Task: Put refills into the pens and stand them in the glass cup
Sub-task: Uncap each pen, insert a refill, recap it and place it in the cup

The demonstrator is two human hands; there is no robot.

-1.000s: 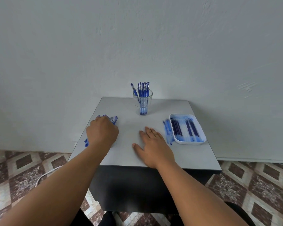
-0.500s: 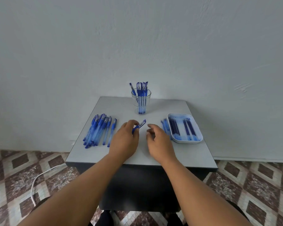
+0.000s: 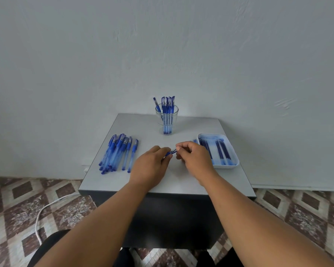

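A blue pen is held between both hands over the middle of the grey table. My left hand grips its barrel, most of which is hidden in the fist. My right hand pinches the capped end with thumb and fingertips. A glass cup at the back centre holds several blue pens standing upright. A pile of several blue pens lies on the left of the table. A white tray on the right holds several dark blue refills.
The table stands against a plain white wall. A few blue pieces lie just left of the tray, partly hidden behind my right hand. A white cable runs over the patterned tile floor at the lower left.
My left hand lifted one pen from the left pile and carried it to the table's middle. My right hand rose off the table and took hold of the pen's capped end.
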